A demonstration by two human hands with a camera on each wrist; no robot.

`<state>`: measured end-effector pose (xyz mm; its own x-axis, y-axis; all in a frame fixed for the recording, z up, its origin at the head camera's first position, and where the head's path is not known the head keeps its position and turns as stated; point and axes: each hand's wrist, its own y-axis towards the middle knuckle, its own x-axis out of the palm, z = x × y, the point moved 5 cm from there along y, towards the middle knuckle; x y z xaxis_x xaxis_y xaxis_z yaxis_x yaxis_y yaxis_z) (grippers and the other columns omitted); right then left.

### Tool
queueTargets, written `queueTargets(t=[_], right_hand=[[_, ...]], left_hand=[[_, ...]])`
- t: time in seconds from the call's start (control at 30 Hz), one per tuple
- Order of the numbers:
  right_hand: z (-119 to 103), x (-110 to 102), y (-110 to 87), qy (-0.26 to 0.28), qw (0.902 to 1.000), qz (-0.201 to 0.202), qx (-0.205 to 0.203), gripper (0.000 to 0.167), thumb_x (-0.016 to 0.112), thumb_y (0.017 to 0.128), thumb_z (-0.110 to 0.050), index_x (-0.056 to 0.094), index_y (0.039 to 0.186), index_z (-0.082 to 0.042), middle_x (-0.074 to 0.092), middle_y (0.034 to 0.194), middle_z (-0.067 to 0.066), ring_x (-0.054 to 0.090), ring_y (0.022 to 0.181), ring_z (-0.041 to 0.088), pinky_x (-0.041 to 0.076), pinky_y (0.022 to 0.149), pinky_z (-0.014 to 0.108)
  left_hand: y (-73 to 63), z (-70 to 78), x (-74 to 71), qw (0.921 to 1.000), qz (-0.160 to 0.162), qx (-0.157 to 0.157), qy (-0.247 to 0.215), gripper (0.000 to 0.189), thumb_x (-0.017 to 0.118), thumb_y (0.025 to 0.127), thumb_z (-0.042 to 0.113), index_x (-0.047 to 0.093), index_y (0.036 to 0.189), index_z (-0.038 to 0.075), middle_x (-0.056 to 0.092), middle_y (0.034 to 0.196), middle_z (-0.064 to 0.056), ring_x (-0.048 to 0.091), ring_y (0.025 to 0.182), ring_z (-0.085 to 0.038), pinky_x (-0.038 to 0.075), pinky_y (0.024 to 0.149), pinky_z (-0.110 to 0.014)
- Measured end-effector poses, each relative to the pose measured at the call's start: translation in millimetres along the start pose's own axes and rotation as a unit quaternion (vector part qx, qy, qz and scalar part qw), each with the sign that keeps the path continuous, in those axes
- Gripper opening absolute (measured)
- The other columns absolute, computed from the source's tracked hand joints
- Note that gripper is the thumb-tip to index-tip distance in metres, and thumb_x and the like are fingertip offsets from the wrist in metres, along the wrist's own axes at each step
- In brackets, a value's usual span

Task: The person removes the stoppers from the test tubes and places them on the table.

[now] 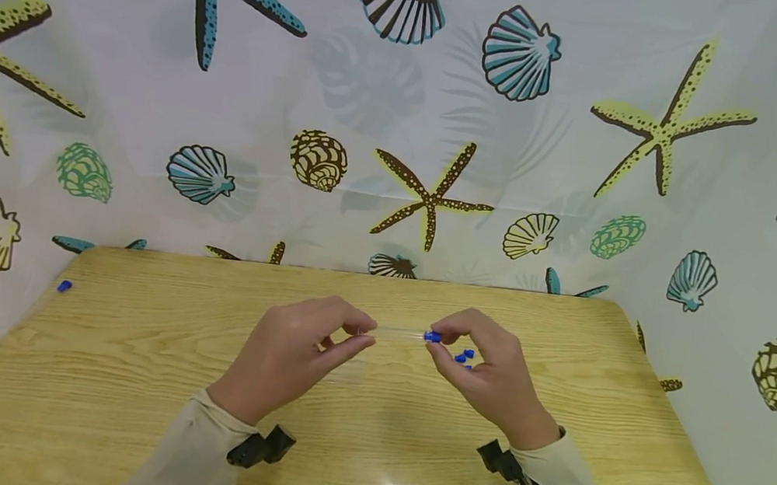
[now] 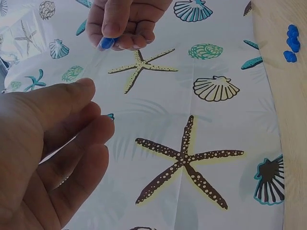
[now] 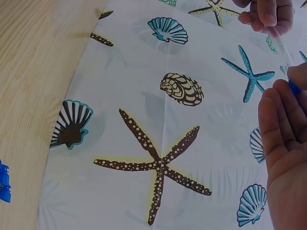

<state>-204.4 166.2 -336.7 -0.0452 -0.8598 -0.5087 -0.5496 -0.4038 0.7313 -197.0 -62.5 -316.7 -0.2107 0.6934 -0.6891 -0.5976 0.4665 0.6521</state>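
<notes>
A clear, thin tube (image 1: pixel 399 334) spans the gap between the two hands, lying nearly level above the table. My left hand (image 1: pixel 301 347) pinches its left end between thumb and fingertips. At the other end, my right hand (image 1: pixel 489 369) pinches the blue cap (image 1: pixel 432 336) with thumb and index finger. The left wrist view shows this cap (image 2: pixel 106 43) on the tube's far end, under the right thumb. Seen from the right wrist, the tube (image 3: pixel 284 50) slants up from the cap (image 3: pixel 293 87) to the left fingers.
Several loose blue caps (image 1: pixel 467 354) lie on the wooden table (image 1: pixel 171 307) behind the right hand. A single blue piece (image 1: pixel 64 285) rests near the far left edge. Something transparent (image 1: pixel 346 375) lies beside the left hand. A cloth printed with shells and starfish (image 1: pixel 268 106) hangs behind the table.
</notes>
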Motion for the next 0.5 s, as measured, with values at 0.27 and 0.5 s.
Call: queueTargets(t=[0.27, 0.5], right_hand=[[0.1, 1.5, -0.1, -0.033, 0.9993, 0.005, -0.016, 0.021, 0.064, 0.104, -0.029, 0.068, 0.105, -0.008, 0.069, 0.096, 0.002, 0.067, 0.085, 0.016, 0.055, 0.081, 0.021], [-4.0, -0.3, -0.1, -0.058, 0.9965, 0.029, -0.052, 0.023, 0.063, 0.105, -0.028, 0.067, 0.103, -0.005, 0.066, 0.093, 0.003, 0.065, 0.080, 0.015, 0.054, 0.076, 0.021]], left_hand=[[-1.2, -2.3, 4.0, 1.0000, 0.001, 0.002, 0.004, 0.014, 0.082, 0.090, 0.019, 0.077, 0.103, 0.015, 0.075, 0.094, 0.006, 0.063, 0.069, -0.002, 0.056, 0.061, -0.021], [-1.2, 0.4, 5.5, 0.9999, 0.010, 0.010, 0.005, 0.014, 0.083, 0.089, 0.020, 0.078, 0.101, 0.015, 0.073, 0.089, 0.006, 0.055, 0.061, -0.001, 0.049, 0.055, -0.018]])
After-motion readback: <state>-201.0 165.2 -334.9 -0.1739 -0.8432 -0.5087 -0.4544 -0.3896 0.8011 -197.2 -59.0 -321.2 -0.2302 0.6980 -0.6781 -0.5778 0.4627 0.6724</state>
